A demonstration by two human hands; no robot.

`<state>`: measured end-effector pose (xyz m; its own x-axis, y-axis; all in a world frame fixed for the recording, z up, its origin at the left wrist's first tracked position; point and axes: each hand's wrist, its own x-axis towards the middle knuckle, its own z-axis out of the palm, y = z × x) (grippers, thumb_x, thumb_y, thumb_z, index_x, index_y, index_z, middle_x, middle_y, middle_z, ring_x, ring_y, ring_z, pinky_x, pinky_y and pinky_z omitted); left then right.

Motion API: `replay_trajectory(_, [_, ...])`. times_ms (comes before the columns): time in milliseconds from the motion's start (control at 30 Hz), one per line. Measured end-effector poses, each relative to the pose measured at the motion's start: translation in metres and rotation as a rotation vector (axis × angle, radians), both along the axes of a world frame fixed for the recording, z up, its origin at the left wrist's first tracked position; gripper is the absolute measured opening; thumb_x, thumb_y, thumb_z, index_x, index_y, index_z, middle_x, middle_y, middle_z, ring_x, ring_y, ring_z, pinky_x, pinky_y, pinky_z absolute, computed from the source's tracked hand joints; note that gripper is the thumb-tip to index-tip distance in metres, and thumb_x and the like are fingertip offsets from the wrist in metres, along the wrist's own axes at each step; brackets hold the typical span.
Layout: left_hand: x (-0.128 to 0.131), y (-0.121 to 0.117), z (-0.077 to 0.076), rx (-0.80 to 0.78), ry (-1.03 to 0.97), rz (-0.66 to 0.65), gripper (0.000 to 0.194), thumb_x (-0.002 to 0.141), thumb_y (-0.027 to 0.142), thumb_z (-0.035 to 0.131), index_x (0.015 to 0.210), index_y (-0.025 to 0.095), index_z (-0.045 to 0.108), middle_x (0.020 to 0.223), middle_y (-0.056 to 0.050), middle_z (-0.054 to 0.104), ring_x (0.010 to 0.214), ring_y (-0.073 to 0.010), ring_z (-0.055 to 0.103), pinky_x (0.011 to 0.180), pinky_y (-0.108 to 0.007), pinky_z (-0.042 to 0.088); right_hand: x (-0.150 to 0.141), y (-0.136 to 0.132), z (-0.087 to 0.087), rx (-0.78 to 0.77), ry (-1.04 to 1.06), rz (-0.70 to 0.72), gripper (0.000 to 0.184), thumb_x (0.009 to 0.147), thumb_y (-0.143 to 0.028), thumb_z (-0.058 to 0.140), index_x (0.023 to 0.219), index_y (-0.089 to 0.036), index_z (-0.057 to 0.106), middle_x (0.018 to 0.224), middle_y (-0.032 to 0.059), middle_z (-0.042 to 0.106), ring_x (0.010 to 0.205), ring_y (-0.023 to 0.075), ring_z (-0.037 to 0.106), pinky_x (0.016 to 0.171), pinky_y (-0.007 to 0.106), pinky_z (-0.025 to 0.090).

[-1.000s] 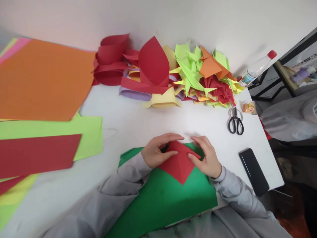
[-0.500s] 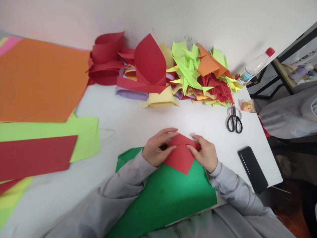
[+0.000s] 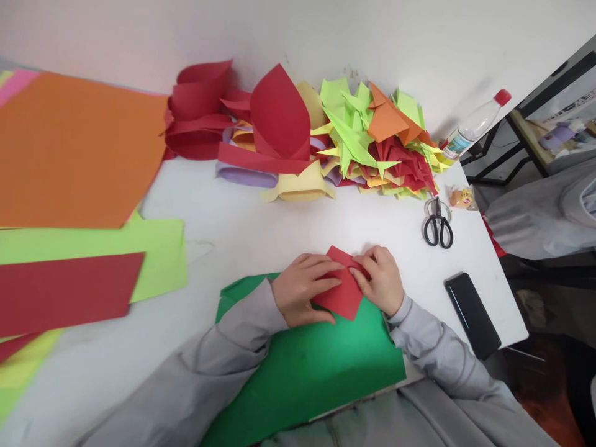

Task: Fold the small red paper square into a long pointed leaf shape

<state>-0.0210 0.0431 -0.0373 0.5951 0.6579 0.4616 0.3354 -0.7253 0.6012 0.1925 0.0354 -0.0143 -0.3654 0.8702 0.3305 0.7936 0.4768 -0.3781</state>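
A folded piece of red paper [image 3: 343,298] lies on a green sheet [image 3: 321,372] in front of me. My left hand [image 3: 307,288] rests flat across the paper's left side, fingers stretched out and thumb spread away from them. At the right corner, my right hand [image 3: 379,279] pinches the paper between thumb and fingers. Part of the paper is hidden beneath both hands, so the fold there cannot be made out fully.
Black-handled scissors [image 3: 437,231], a phone [image 3: 472,315] and a wrapped snack [image 3: 460,197] lie on the right. Along the wall sit curled red paper [image 3: 282,112], a heap of folded paper pieces [image 3: 354,136] and a bottle [image 3: 470,131]. Orange sheets [image 3: 79,155] are at left.
My left hand has gone from pinching the red paper's left edge to lying flat over it. My right hand stays at the right corner, its fingers curled closer in.
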Motion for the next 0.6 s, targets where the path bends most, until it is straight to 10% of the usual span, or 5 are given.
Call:
replay_trajectory(300, [-0.005, 0.009, -0.004, 0.048, -0.032, -0.075, 0.032, 0.071, 0.043, 0.072, 0.094, 0.021, 0.071, 0.099, -0.013, 0.072, 0.095, -0.0284, 0.065, 0.085, -0.046, 0.052, 0.005, 0.005, 0.0, 0.009, 0.103, 0.144, 0.019, 0.091, -0.022, 0.05, 0.091, -0.019, 0.069, 0.09, 0.0068, 0.066, 0.088, 0.0201, 0.055, 0.079, 0.038, 0.043])
replay_trajectory(600, [-0.007, 0.015, 0.004, -0.112, -0.172, -0.034, 0.022, 0.085, 0.03, 0.055, 0.097, 0.021, 0.071, 0.097, -0.011, 0.073, 0.094, -0.0229, 0.068, 0.088, -0.041, 0.054, 0.022, 0.013, 0.009, -0.111, 0.259, 0.417, 0.038, 0.086, -0.05, 0.053, 0.103, -0.019, 0.064, 0.101, 0.009, 0.068, 0.1, 0.022, 0.058, 0.09, 0.043, 0.045])
